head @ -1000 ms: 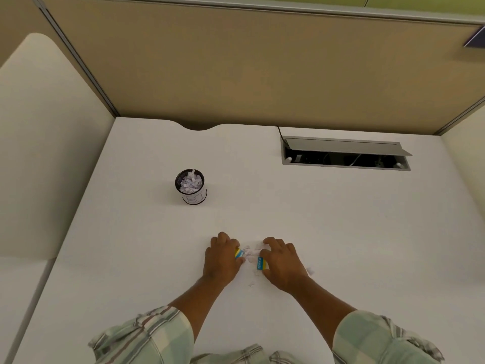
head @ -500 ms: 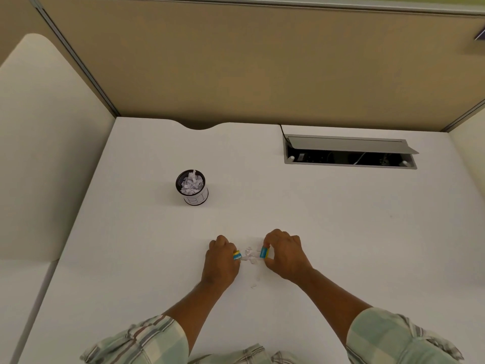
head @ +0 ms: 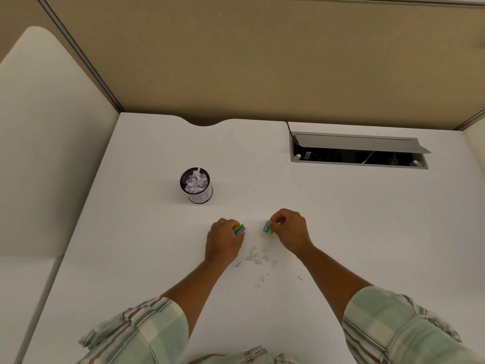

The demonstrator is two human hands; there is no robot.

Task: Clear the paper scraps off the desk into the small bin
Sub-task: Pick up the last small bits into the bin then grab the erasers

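Observation:
A small black mesh bin [head: 197,189] with a white label stands on the white desk [head: 341,232], heaped with crumpled paper. My left hand [head: 223,241] grips a small blue-and-yellow block [head: 239,229]. My right hand [head: 288,231] pinches a second blue-and-yellow block [head: 267,229]. The two blocks are held apart above the desk. A loose cluster of small paper scraps [head: 256,257] lies on the desk just below and between my hands, with a few more scraps [head: 262,279] scattered nearer to me.
An open grey cable hatch [head: 359,151] is set into the desk at the back right. Beige partition walls [head: 262,61] close off the back, and a cream side panel [head: 47,153] rises on the left.
My hands have parted and moved away from me, each still holding its block. The scraps that were squeezed between the blocks now lie on the desk nearer to me.

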